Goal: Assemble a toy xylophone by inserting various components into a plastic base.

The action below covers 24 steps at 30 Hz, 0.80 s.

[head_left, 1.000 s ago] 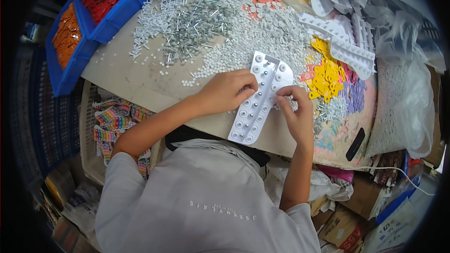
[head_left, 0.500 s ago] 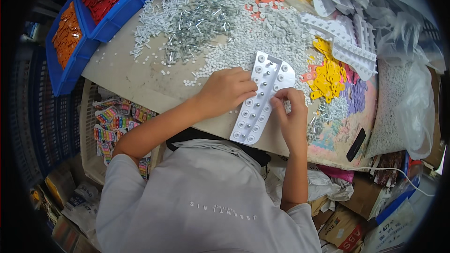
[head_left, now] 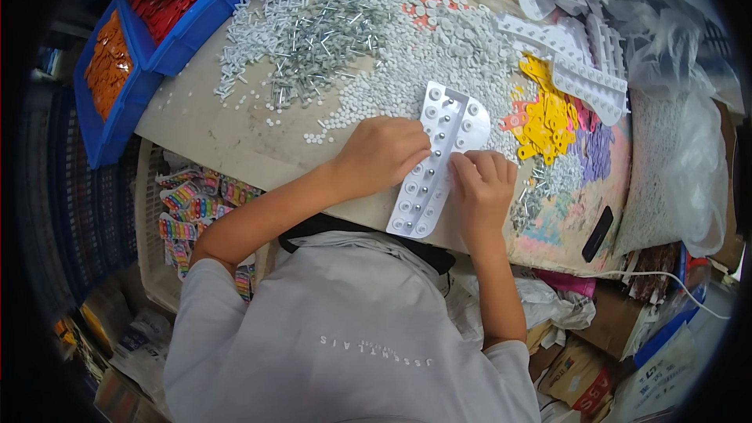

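A long white plastic tray (head_left: 439,158) with one rounded corner lies at a slant near the table's front edge. Small white ring-like pieces sit in round seats along both its sides, and shiny metal pins stand in the channel between. My left hand (head_left: 382,155) is closed, its fingertips at the tray's left edge over some seats. At the right edge my right hand (head_left: 481,180) has its thumb and fingers drawn together. Fingers hide whatever either hand pinches. Beyond the tray spreads a heap of small white washer-like pieces (head_left: 368,94).
Metal pins (head_left: 313,55) lie in a heap at the far left. Blue bins hold red pieces (head_left: 172,0) and orange pieces (head_left: 110,66). Yellow pieces (head_left: 546,125), purple pieces (head_left: 597,157), more white trays (head_left: 583,82) and a black phone-like object (head_left: 598,233) lie on the right.
My right hand has shifted slightly along the tray's right edge, and its fingers have drawn in against the edge. My left hand has stayed nearly in place.
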{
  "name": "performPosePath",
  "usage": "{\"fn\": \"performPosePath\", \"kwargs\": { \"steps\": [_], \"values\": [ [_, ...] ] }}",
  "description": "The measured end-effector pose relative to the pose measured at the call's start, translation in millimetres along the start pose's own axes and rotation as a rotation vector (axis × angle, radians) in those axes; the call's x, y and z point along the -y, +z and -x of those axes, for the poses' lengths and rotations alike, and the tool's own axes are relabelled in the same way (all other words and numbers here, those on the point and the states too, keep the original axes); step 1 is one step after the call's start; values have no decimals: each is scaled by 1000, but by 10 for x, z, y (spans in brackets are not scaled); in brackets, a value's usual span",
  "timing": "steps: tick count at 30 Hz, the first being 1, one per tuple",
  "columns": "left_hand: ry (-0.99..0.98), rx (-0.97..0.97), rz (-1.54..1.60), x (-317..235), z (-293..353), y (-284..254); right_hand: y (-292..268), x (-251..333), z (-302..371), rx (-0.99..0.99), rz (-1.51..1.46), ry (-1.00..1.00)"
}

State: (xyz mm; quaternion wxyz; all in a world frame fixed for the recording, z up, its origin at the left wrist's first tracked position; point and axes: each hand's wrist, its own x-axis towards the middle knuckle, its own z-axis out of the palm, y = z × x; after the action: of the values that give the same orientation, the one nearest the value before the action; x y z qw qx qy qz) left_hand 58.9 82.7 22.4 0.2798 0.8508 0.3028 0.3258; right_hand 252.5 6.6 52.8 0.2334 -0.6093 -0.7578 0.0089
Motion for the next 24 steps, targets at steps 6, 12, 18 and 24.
{"fn": "performPosePath", "kwargs": {
  "steps": [6,12,18,24],
  "values": [
    [-209,122,12,-48,-301,-219,21,-70,24,43,-131,89],
    [-163,-109,-256,712,-991,-332,202,-107,172,-108,-328,169],
    [-41,-107,-421,1458,-1411,-258,83,-206,-4,-237,-260,305],
    [16,-15,-485,1448,-1444,-231,-34,-634,-274,-98,-123,263]
  ]
}}
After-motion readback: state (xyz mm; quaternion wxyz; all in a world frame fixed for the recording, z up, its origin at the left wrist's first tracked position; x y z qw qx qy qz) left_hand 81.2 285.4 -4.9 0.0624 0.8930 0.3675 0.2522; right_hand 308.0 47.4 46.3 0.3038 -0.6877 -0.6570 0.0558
